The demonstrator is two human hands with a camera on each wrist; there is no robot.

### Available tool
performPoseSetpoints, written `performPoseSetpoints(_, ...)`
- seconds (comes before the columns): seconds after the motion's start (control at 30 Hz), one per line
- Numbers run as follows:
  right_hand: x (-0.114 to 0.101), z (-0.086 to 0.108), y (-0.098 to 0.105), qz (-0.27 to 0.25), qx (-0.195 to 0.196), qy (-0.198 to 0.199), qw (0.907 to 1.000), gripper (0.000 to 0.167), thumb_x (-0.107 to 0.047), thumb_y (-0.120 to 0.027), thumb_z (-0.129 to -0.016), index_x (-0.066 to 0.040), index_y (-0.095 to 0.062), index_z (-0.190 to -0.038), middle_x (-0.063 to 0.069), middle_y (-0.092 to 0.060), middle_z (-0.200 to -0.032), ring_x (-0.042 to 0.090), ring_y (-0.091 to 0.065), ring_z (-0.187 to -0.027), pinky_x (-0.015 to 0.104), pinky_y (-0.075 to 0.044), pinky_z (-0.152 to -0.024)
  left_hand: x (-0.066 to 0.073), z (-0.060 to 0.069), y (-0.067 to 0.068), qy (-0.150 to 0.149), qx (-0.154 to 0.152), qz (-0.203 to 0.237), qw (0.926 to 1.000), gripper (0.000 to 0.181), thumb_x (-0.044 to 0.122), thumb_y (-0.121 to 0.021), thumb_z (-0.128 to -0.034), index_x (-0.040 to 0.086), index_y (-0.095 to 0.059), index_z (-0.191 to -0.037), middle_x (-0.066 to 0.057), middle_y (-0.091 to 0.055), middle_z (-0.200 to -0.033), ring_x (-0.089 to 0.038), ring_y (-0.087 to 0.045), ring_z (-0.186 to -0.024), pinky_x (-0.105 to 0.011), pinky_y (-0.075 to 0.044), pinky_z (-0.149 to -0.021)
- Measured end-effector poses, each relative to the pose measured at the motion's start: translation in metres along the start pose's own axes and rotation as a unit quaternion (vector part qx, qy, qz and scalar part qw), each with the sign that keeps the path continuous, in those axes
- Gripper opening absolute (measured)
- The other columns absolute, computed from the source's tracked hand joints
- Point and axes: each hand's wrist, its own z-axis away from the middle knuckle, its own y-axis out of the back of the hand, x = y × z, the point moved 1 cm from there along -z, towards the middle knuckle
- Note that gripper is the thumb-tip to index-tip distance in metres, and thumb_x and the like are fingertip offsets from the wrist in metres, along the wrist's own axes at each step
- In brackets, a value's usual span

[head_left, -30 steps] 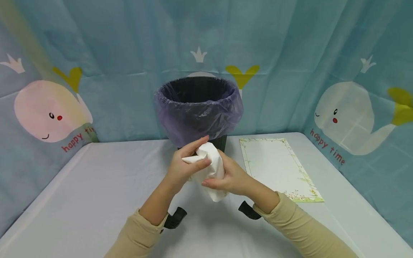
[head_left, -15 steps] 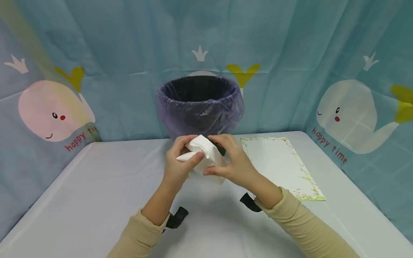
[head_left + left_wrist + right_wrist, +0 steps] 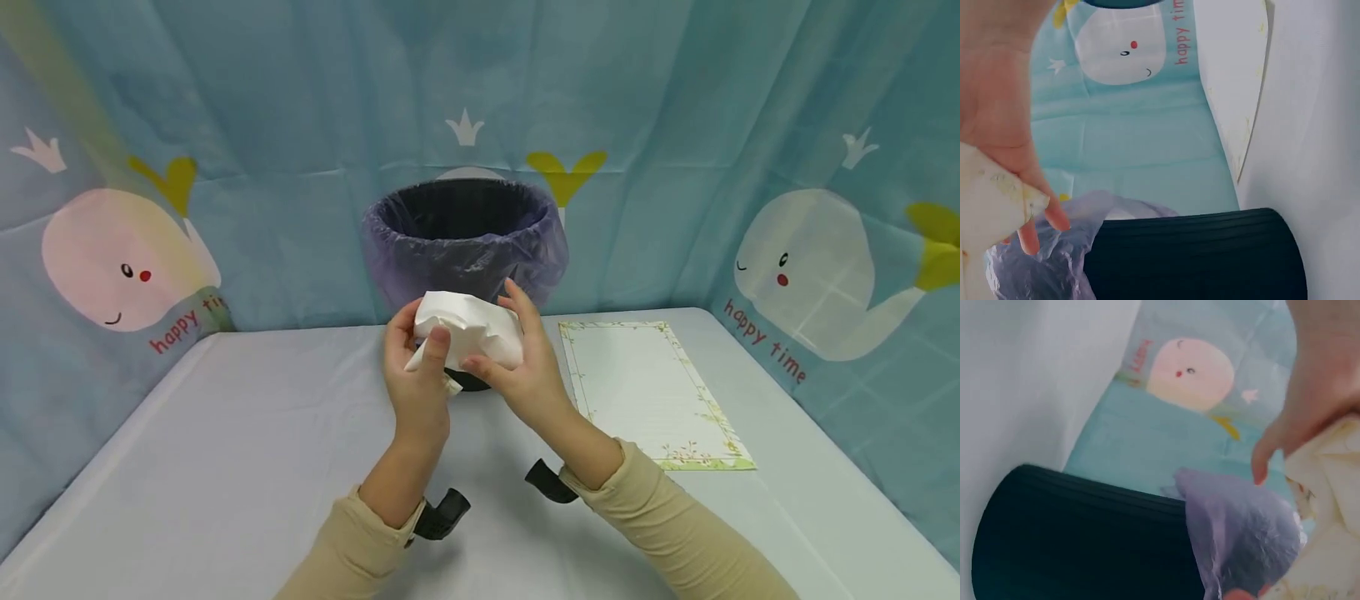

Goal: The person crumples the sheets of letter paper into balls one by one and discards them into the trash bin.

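Observation:
A crumpled sheet of white paper (image 3: 468,321) is held between both hands, in front of the trash bin. My left hand (image 3: 415,387) grips its left side, thumb pressed on the near face. On the right side, my right hand (image 3: 534,371) pinches it with the thumb below and fingers behind, partly hidden. A faint printed pattern shows on the paper (image 3: 1329,531) in the right wrist view and on the paper (image 3: 994,194) in the left wrist view. Behind stands the black ribbed bin (image 3: 1197,256), its mouth lined with a purple plastic bag (image 3: 465,262).
A flat sheet of paper (image 3: 648,392) with a floral border lies on the right of the white-covered table (image 3: 225,450). A blue curtain (image 3: 300,100) with whale prints encloses the back and sides. Small black wrist mounts (image 3: 444,515) sit at both cuffs.
Both hands have shifted the crumpled paper slightly up and away, nearer the bin. The paper is turned and looks more compact. The right hand's fingers now point upward. Bin and flat sheet stay put.

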Motion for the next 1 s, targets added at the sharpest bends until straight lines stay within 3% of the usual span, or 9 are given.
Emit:
performPoseSetpoints(0.17,0.002,-0.001,0.003,-0.018,-0.038,0.037,0.9984,0.113,-0.07,-0.073,-0.061,-0.01,-0.036,-0.149,0.019,-0.047,-0.138,0.031,-0.049,-0.109,0.04,-0.044,-0.084,0.003,0.001,0.001,0.045,-0.017,-0.005,0.9988,0.086,0.066,-0.077,-0.0684,0.0,-0.053,-0.117,-0.005,-0.055,-0.103,-0.013,-0.054,-0.091,-0.022,-0.047,-0.076)
performPoseSetpoints(0.3,0.003,-0.001,0.002,-0.044,-0.039,0.035,0.9976,0.085,-0.036,-0.088,-0.069,-0.008,-0.047,-0.137,0.017,-0.054,-0.124,0.027,-0.051,-0.097,0.038,-0.046,-0.074,0.004,0.001,0.003,0.074,-0.022,-0.003,0.997,0.081,0.069,-0.077,-0.0642,0.005,-0.056,-0.109,-0.002,-0.057,-0.098,-0.011,-0.055,-0.085,-0.022,-0.047,-0.071)
performPoseSetpoints(0.37,0.003,-0.001,0.0,-0.056,-0.034,0.03,0.9974,0.07,-0.015,-0.089,-0.071,-0.006,-0.05,-0.128,0.018,-0.054,-0.117,0.025,-0.051,-0.092,0.035,-0.047,-0.07,0.004,0.0,0.003,0.084,-0.025,0.003,0.9961,0.077,0.069,-0.077,-0.0637,0.007,-0.056,-0.105,-0.001,-0.057,-0.096,-0.011,-0.055,-0.083,-0.022,-0.047,-0.069)
performPoseSetpoints(0.47,0.004,0.001,-0.004,-0.073,-0.029,0.029,0.9964,0.056,0.001,-0.084,-0.072,-0.002,-0.05,-0.116,0.018,-0.054,-0.107,0.021,-0.052,-0.086,0.03,-0.048,-0.065,0.003,0.0,0.002,0.109,-0.024,0.015,0.9937,0.07,0.069,-0.077,-0.0631,0.01,-0.056,-0.096,-0.001,-0.057,-0.092,-0.01,-0.054,-0.08,-0.021,-0.045,-0.067)
performPoseSetpoints(0.6,0.007,0.002,-0.008,-0.101,-0.043,0.061,0.992,0.047,0.007,-0.08,-0.074,-0.002,-0.049,-0.107,0.018,-0.055,-0.1,0.019,-0.054,-0.08,0.025,-0.049,-0.062,0.001,0.0,0.002,0.15,-0.018,0.031,0.988,0.07,0.07,-0.075,-0.0596,0.011,-0.055,-0.09,-0.002,-0.056,-0.088,-0.01,-0.054,-0.078,-0.02,-0.045,-0.064)
performPoseSetpoints(0.8,0.012,0.002,-0.01,-0.103,-0.065,0.132,0.9837,0.034,-0.014,-0.079,-0.079,-0.007,-0.049,-0.095,0.018,-0.056,-0.087,0.013,-0.053,-0.071,0.024,-0.046,-0.056,-0.002,0.0,0.002,0.2,-0.014,0.049,0.9785,0.076,0.07,-0.074,-0.0586,0.007,-0.058,-0.098,-0.001,-0.058,-0.087,-0.009,-0.056,-0.079,-0.019,-0.048,-0.065)
performPoseSetpoints(1.0,0.015,0.003,-0.01,-0.074,-0.071,0.173,0.9794,0.038,0.015,-0.076,-0.072,-0.007,-0.049,-0.087,0.022,-0.056,-0.079,0.012,-0.051,-0.065,0.025,-0.045,-0.05,-0.003,0.0,0.004,0.241,-0.024,0.014,0.97,0.086,0.071,-0.073,-0.0628,0.0,-0.057,-0.108,-0.001,-0.058,-0.088,-0.011,-0.056,-0.078,-0.02,-0.049,-0.063)
